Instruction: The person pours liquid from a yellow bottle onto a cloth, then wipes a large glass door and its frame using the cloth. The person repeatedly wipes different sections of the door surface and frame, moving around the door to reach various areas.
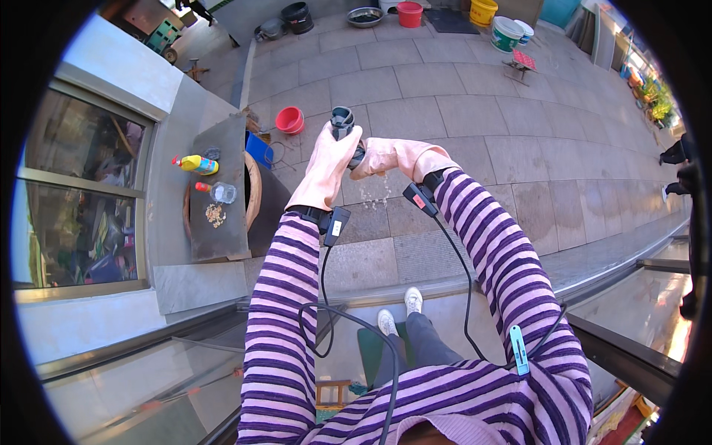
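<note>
Both of my hands wear pale pink gloves and are raised in front of me over the paving. My left hand (328,161) grips a dark grey wet item (342,119), whose rounded end sticks out above the fingers. It looks like a twisted cloth, but its kind is hard to tell. Close beside it, my right hand (384,156) is closed around the lower part of the same item, bent at the wrist. Water drops (375,196) fall below the right hand. Most of the item is hidden by the gloves.
A red bucket (290,120) stands beyond my left hand. On a grey slab (222,139) at left lie a yellow spray bottle (199,164) and a clear bottle (223,193). A large dark jar (270,206) stands beside it. A sill (356,295) crosses by my shoes.
</note>
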### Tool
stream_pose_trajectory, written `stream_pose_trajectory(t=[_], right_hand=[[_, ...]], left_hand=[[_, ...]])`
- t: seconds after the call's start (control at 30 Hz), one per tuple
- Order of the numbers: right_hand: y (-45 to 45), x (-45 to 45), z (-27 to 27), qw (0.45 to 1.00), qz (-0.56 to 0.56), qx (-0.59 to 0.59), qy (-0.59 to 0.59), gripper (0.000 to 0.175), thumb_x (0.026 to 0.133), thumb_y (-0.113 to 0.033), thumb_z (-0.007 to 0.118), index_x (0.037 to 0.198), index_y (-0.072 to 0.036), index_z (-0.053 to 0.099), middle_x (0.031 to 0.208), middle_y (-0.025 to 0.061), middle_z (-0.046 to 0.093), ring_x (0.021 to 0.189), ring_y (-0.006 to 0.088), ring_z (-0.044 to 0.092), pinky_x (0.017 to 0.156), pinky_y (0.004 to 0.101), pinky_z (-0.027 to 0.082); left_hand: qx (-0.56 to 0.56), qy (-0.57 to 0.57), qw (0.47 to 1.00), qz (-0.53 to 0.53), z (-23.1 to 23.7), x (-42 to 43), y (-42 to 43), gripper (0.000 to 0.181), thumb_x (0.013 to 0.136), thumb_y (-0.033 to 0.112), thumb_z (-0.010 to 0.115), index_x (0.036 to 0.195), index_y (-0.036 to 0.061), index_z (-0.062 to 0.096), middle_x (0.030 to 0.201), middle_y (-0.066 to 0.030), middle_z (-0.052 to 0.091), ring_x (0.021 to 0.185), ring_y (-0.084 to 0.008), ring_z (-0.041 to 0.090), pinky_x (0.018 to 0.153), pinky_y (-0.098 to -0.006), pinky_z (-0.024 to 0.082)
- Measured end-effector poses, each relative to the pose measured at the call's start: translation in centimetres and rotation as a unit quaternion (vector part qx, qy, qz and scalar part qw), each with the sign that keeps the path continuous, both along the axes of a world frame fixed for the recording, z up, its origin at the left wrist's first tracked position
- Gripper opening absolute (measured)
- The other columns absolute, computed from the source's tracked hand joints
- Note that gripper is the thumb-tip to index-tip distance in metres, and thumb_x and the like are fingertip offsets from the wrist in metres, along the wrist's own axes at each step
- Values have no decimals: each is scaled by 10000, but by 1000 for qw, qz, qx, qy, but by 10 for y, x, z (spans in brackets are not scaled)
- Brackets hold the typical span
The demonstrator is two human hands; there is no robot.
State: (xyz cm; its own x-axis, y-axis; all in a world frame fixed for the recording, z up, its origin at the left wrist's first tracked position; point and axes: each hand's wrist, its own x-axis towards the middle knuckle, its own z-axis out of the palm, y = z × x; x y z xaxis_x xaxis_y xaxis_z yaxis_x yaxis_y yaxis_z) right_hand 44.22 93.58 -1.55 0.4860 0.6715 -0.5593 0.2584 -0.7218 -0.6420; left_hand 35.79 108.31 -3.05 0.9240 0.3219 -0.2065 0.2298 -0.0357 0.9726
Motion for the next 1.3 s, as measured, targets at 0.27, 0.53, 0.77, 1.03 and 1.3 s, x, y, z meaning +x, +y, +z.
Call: stream_pose_trajectory(t=[0.27, 0.53, 0.77, 1.03, 1.3], right_hand=[[-16, -12, -13, 976, -56, 109, -181, 730, 795, -287, 894, 1420, -81, 580, 1224, 160, 719, 1150, 364, 692, 1010, 407, 556], [-39, -35, -54, 744, -4, 149, -652, 659, 874, -194, 711, 1510, -255, 548, 1522, 141, 546, 1274, 341, 625, 880, 412, 613], [-38, -31, -36, 912, -80, 62, -397, 385, 933, -232, 705, 1259, -45, 622, 1117, 227, 749, 951, 354, 768, 743, 432, 628], [-20, -4, -47, 980, 28, 116, -160, 219, 934, -307, 676, 1012, -113, 741, 1017, 123, 792, 1050, 319, 746, 904, 408, 577], [-19, 18, -63, 978, -2, 206, 28, 263, 837, -244, 787, 1034, -75, 743, 951, 75, 771, 887, 234, 696, 862, 392, 557]], left_hand=[[-300, -5, 927, 226, -48, 27, -11, 375, 1000, 181, 727, 1331, 62, 596, 1125, -105, 689, 999, -212, 695, 833, -374, 596], [-455, -5, 884, 108, -29, -17, -51, 481, 1145, 436, 498, 1433, 50, 509, 1409, -107, 601, 1219, -194, 609, 1091, -380, 496], [-203, -5, 928, 313, -29, 24, -72, 379, 1053, 426, 670, 1193, 77, 629, 1027, -28, 649, 865, -133, 588, 780, -340, 496], [115, -22, 985, 126, -34, 39, -34, 481, 1056, 508, 641, 972, 38, 694, 883, -60, 724, 840, -195, 662, 803, -370, 515], [188, 32, 982, 11, 27, 29, -33, 472, 1042, 511, 637, 1125, 53, 720, 953, -89, 747, 938, -268, 715, 881, -410, 526]])
